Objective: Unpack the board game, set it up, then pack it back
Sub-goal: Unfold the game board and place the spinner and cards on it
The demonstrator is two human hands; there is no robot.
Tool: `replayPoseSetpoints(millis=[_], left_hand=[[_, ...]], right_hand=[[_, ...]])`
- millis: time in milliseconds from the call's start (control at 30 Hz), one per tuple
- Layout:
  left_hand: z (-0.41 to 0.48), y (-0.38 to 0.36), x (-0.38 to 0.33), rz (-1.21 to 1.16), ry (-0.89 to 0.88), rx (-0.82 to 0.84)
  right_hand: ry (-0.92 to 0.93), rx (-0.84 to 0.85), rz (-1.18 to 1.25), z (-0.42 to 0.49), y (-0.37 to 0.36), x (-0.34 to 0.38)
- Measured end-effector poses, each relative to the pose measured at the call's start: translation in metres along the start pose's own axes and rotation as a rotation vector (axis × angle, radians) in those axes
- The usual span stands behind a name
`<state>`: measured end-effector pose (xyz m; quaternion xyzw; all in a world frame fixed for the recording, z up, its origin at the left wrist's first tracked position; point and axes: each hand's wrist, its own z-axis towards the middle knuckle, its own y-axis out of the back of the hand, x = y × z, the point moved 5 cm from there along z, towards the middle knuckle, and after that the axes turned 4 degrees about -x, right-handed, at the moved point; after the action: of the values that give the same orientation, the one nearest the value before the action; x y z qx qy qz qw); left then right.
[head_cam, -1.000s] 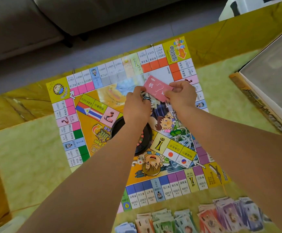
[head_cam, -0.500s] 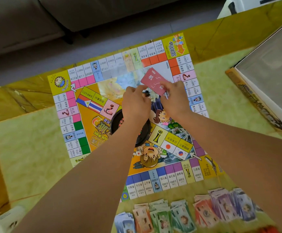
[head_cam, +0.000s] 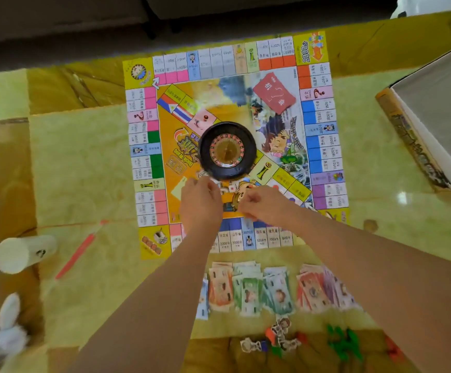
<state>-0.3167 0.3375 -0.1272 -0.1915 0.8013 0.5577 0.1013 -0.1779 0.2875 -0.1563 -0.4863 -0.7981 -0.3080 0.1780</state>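
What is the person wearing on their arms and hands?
Nothing that shows. Both forearms are bare right to the picture's bottom edge, with no sleeve in view. The left hand and right hand have no gloves, and I see no watch, bracelet or ring, though it is blurry.

table point(head_cam: 84, 162) — yellow marble | on it: board point(head_cam: 227, 95) | banknotes point(head_cam: 248, 289) | box point(head_cam: 418, 146) | cup point(head_cam: 22, 254) | red stick point(head_cam: 76, 254)
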Motion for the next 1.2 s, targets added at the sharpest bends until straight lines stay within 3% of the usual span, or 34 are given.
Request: replayPoseSetpoints(millis=[133,233,333,500,667,833,1000,1200], left_hand=[[-0.036,0.003,0.060,0.067,0.054,0.023],[-0.058,-0.005,0.098,0.156,0.019,0.160],[-0.073,-0.012,0.124,0.059,0.006,0.234],[-0.086,0.002,0.144,-0.136,-0.037,0.134],[-0.120,0.037,0.205,-0.112,0.023,0.040],[-0.160,0.067,0.293,0.059,0.174,-0.004],[-0.188,0.070,0.368,0.081,0.439,0.056],[-0.210,0.051,0.419,-0.009,0.406,0.081]], right_hand=[[0.059,0.100,-0.128,-0.021,-0.048,-0.004],[0.130,-0.006,-0.227,-0.031,-0.068,-0.003],[0.155,-0.158,-0.317,-0.039,-0.088,0.002],[0.170,-0.193,-0.378,-0.044,-0.116,0.012],[0.217,-0.145,-0.309,-0.062,-0.174,0.033],[0.276,-0.024,-0.289,-0.088,-0.261,0.052],[0.298,-0.012,-0.379,-0.105,-0.324,0.051],[0.393,-0.065,-0.526,-0.126,-0.390,0.044]])
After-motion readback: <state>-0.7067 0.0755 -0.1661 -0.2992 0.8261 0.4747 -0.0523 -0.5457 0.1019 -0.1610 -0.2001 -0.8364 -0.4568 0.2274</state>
